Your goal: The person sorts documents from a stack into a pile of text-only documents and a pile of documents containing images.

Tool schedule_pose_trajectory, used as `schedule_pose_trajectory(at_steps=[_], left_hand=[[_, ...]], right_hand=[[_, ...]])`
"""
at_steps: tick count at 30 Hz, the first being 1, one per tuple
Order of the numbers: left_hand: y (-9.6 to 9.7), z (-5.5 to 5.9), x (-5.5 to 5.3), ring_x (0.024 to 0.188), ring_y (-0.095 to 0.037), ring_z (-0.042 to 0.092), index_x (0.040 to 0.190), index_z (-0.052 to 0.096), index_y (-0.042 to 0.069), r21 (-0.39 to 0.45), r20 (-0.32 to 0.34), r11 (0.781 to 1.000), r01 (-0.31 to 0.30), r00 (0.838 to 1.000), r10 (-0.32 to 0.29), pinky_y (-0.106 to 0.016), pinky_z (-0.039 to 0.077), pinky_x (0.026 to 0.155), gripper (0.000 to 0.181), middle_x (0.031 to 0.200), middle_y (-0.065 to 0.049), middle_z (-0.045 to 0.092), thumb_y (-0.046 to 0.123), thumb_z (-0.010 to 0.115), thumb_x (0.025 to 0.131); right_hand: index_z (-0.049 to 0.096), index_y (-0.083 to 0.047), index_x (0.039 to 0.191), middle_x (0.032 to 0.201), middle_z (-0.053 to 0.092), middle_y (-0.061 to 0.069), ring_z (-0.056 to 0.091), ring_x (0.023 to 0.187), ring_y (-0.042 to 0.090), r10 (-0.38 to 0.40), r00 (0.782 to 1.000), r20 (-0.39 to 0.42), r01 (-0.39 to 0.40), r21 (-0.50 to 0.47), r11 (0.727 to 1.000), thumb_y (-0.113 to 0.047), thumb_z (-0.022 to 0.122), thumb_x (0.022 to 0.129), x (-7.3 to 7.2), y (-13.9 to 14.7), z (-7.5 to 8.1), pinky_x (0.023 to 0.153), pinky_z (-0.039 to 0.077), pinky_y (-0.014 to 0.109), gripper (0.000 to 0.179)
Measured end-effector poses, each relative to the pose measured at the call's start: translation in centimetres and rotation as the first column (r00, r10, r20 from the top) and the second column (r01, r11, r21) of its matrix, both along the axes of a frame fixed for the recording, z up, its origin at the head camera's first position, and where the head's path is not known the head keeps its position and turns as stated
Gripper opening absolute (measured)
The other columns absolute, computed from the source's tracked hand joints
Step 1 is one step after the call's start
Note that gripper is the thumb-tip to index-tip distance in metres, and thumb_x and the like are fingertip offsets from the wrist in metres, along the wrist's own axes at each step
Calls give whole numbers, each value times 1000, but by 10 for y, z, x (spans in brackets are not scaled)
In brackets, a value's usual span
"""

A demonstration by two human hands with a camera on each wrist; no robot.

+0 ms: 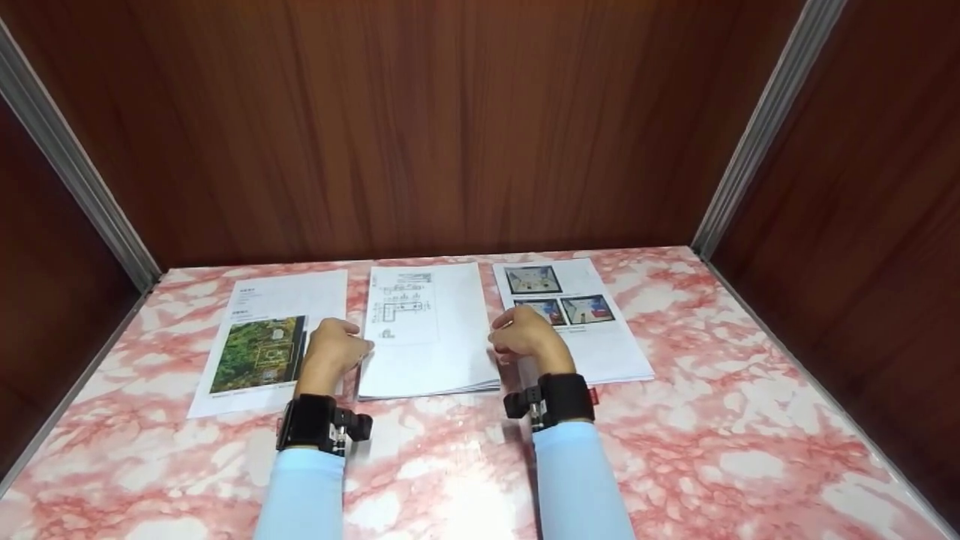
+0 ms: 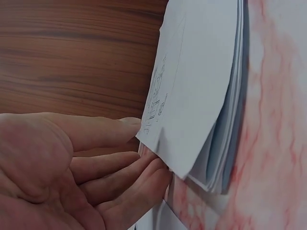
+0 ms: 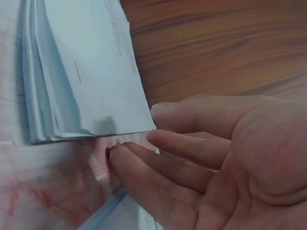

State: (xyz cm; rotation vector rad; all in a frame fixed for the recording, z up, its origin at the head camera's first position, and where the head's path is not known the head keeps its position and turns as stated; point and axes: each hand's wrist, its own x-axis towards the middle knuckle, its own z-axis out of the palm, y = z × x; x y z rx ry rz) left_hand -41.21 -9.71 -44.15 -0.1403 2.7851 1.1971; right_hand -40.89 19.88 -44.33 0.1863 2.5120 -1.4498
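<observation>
A stack of white papers lies on the table between my hands, its top sheet printed with line drawings. In the left wrist view, the top sheet of this stack bends up from the layers under it. My left hand is at the stack's left side, thumb tip right at the edge and loosely bent fingers just below it. My right hand mirrors this at the right side. In the right wrist view, the thumb and index fingertips stand apart at the edge of the layered sheets.
Left of the middle stack lies a paper with a green photo. On the right, another paper stack carries several photos, partly covered by my right hand. Wooden panels enclose the red-and-white marbled table at the back and sides.
</observation>
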Motion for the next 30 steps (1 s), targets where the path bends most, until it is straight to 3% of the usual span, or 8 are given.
schedule_pose_trajectory(at_steps=[5, 13, 23, 30], left_hand=[[0, -1, -2, 112, -34, 54, 122, 56, -2, -16, -13, 1000, -2, 1000, 2, -43, 44, 94, 47, 121, -23, 58, 22, 62, 82], [0, -3, -4, 111, -35, 54, 121, 56, -2, -25, -7, 1000, -6, 1000, 5, -43, 43, 96, 46, 119, -23, 59, 22, 62, 82], [-1, -1, -3, 110, -35, 54, 122, 55, -4, -4, -8, 1000, 17, 1000, -17, -43, 44, 94, 48, 120, -24, 58, 23, 62, 83], [-1, 8, -1, 82, -22, 61, 127, 49, -3, 8, 26, 998, 64, 998, -64, -31, 49, 73, 53, 120, -22, 56, 30, 60, 86]], right_hand=[[58, 1, 112, 97, 62, 13, 67, 81, 25, 18, 999, -34, -18, 25, 1000, -12, 62, 82, 0, -4, 0, 68, 57, 34, 33], [59, -2, 112, 90, 61, 10, 67, 71, 22, 27, 998, -51, -23, 86, 996, -17, 63, 83, 1, -7, 2, 63, 57, 32, 33], [57, -3, 112, 95, 62, 15, 66, 78, 24, 37, 999, -29, -35, 58, 998, -22, 60, 86, 2, -7, 3, 67, 57, 34, 33], [58, -9, 115, 108, 63, 9, 60, 94, 22, 93, 992, -82, -66, 286, 956, -38, 58, 85, 10, -12, 26, 82, 49, 37, 41]])
